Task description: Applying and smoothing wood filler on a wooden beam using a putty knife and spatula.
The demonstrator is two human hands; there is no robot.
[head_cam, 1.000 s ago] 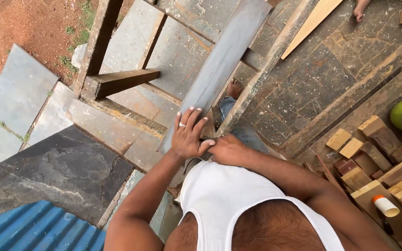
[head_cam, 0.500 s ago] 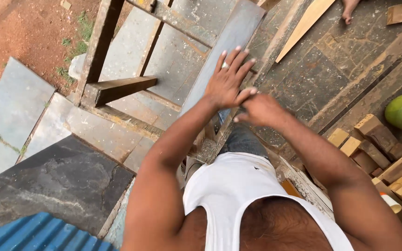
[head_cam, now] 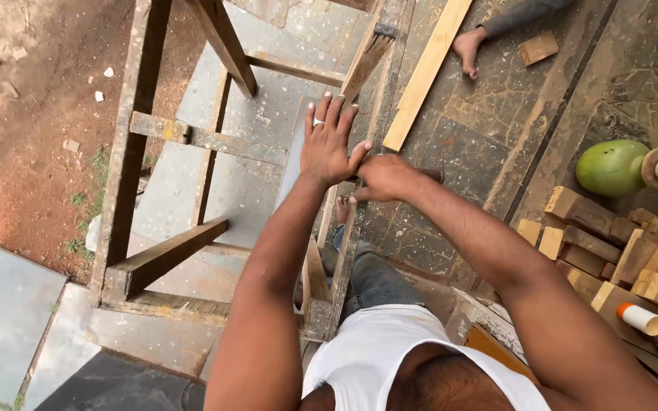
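Fingers [head_cam: 334, 114] of the left hand [head_cam: 329, 144] spread wide and flat on a grey board [head_cam: 292, 164], now farther along it than half a second ago. The right hand [head_cam: 386, 176], alongside and touching the left thumb, is curled narrow around something dark; what it is cannot be told. Beneath stands a weathered wooden frame [head_cam: 127, 164] over stone floor slabs [head_cam: 9, 312]. A green coconut [head_cam: 612, 167] and wood offcuts [head_cam: 611, 243] lie right.

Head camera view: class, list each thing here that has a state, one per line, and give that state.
Left hand: open, fingers spread, flat on the grey board.
Right hand: closed in a fist beside the left thumb.
Wooden frame: standing, unpainted.
Pale plank: lying flat on the paving.
Green coconut: whole, on the ground.
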